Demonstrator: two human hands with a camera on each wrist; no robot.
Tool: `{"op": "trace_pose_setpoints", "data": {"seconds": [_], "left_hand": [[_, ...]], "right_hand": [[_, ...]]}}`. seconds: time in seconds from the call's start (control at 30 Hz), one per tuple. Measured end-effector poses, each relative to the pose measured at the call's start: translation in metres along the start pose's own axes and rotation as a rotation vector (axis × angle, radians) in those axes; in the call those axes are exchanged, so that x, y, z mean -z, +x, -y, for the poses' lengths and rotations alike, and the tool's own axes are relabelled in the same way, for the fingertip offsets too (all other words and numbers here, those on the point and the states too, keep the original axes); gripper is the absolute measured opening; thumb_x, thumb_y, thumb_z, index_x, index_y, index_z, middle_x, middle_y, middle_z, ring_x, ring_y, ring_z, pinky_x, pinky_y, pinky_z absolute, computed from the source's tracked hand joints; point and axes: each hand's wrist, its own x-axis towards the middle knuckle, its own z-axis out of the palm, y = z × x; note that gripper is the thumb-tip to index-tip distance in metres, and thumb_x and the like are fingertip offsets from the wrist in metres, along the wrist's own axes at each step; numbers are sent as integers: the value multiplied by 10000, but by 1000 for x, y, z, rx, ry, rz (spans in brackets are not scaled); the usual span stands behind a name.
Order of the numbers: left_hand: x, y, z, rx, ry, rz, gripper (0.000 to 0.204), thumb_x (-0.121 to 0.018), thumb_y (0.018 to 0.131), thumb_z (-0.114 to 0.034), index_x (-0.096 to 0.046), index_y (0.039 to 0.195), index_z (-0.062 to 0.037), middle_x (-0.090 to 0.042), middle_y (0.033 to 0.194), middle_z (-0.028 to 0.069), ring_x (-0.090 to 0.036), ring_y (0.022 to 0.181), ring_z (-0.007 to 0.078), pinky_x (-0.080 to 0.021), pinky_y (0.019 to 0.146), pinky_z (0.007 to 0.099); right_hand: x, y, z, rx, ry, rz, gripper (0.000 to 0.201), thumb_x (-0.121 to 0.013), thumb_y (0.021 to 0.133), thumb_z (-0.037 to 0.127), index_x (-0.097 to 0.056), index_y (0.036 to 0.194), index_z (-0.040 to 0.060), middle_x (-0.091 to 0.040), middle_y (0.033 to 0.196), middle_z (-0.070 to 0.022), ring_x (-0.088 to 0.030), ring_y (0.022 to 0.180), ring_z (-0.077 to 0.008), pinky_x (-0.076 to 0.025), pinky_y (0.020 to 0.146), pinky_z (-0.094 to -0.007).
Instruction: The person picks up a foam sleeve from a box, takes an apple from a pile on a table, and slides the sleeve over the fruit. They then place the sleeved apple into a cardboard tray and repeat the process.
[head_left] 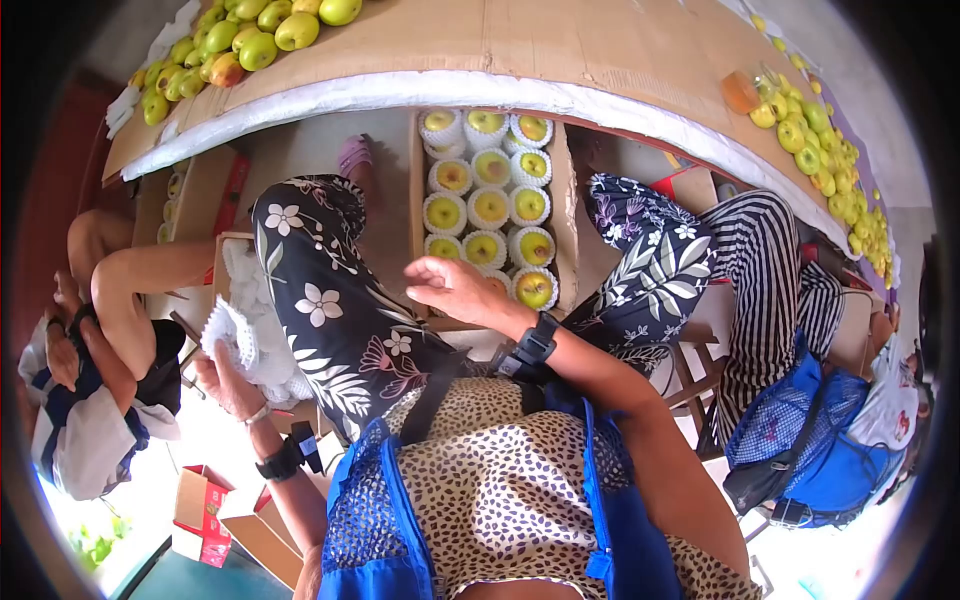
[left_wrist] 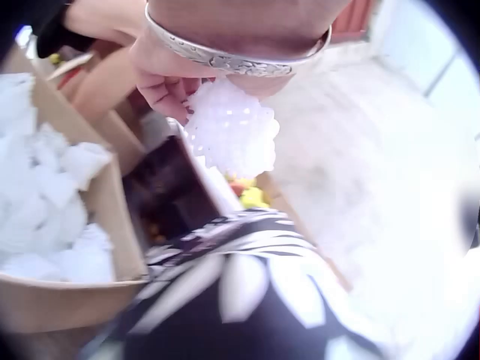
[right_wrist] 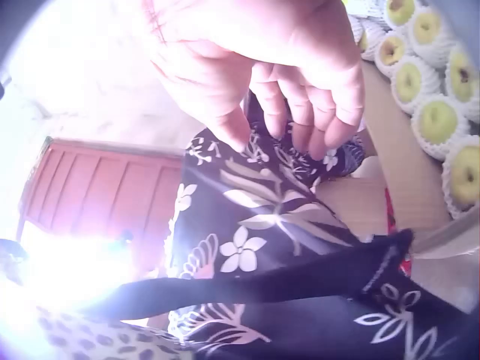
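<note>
Left hand (head_left: 228, 378) pinches a white foam net sleeve (left_wrist: 231, 127) just above the carton of sleeves (left_wrist: 112, 217). Judged featherlight, soft, stretchy, tear-prone: best held by its rim. Right hand (head_left: 455, 288), released and empty, hovers over the fruit box (head_left: 563, 215).

- A long curved table (head_left: 560, 45) topped with brown cardboard runs across the far side; its near edge is lined with white foam padding (head_left: 400, 92).
- Loose green-yellow fruit (head_left: 240, 40) lies heaped at the table's left end, and more fruit (head_left: 820, 150) trails along its right end.
- The concrete floor (head_left: 300, 150) below the table is grey.
- A red panelled wall (right_wrist: 97, 195) stands to one side.
- Small red-and-white cartons (head_left: 200, 510) sit on the floor at lower left.
- Seated people occupy both flanks, one in striped trousers (head_left: 770, 270).
- Strong daylight washes out the lower areas.
</note>
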Motion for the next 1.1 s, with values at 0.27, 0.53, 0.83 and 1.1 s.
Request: {"op": "trace_pose_setpoints", "data": {"seconds": [0.27, 0.53, 0.83, 1.1], "left_hand": [[-159, -76, -95, -323, 468, 713, 106, -596, 755, -42, -538, 836, -5, -532, 682, 69, -491, 622, 99, -420, 583, 255], [-187, -84, -19, 512, -237, 870, 176, -499, 848, -41, -521, 1023, -34, -573, 863, 9, -532, 720, 81, -444, 681, 213], [-183, -78, 12, 538, 66, 970, 195, -456, 813, -111, -581, 901, 10, -602, 736, 36, -552, 645, 113, -430, 589, 238], [-227, -73, -32, 214, 449, 1245, 396, -583, 835, -347, -575, 681, 17, -566, 592, -2, -480, 574, 52, -413, 522, 253]], "right_hand": [[-7, -1, 68, 263, 306, -158, 267, -597, 857, 208, -549, 1051, 30, -603, 908, -9, -545, 803, -75, -452, 726, -228], [6, -11, 21, 55, 699, -312, 182, -603, 848, 129, -568, 975, 4, -598, 877, -1, -534, 769, -37, -448, 652, -193], [43, 14, -7, -103, 669, -473, 172, -636, 811, 163, -583, 910, 33, -597, 813, -5, -540, 701, -65, -435, 612, -198], [167, 67, -33, 28, -540, -862, 397, -568, 751, 104, -505, 1127, -8, -541, 1108, -238, -491, 1059, -378, -389, 920, -401]]}}
